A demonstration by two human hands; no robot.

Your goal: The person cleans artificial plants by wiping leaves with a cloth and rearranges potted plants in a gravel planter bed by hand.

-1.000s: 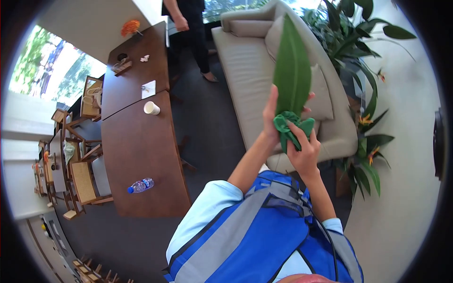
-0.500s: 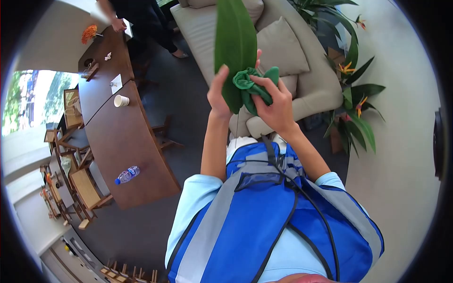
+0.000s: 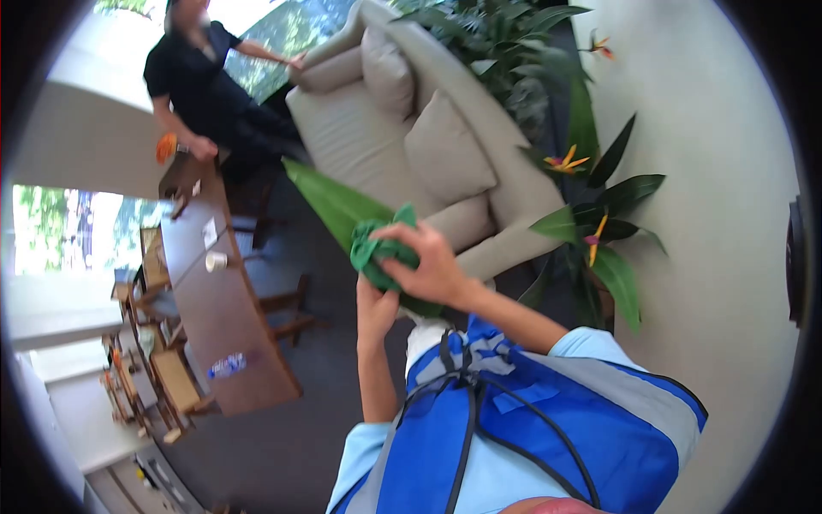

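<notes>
A long green leaf [image 3: 332,199] points up and to the left in front of me, with its lower end near my body. My left hand [image 3: 375,307] is closed on the leaf from below, its fingers partly hidden behind leaf and cloth. Bunched in my right hand [image 3: 435,267] is a green cloth [image 3: 366,246], pressed against the leaf's surface just above my left hand. The cloth covers the middle of the leaf.
Beyond the leaf stands a beige sofa [image 3: 342,137] with cushions. On the left, a long brown table [image 3: 214,313] carries a paper cup [image 3: 216,261] and a water bottle [image 3: 227,366]. A person in black [image 3: 201,81] stands at its far end. Orange-flowered plants [image 3: 612,265] grow at right.
The leaf has tilted to the left and come lower in view, together with both hands and the cloth. My view has swung up, showing more of the other person, who now touches the sofa.
</notes>
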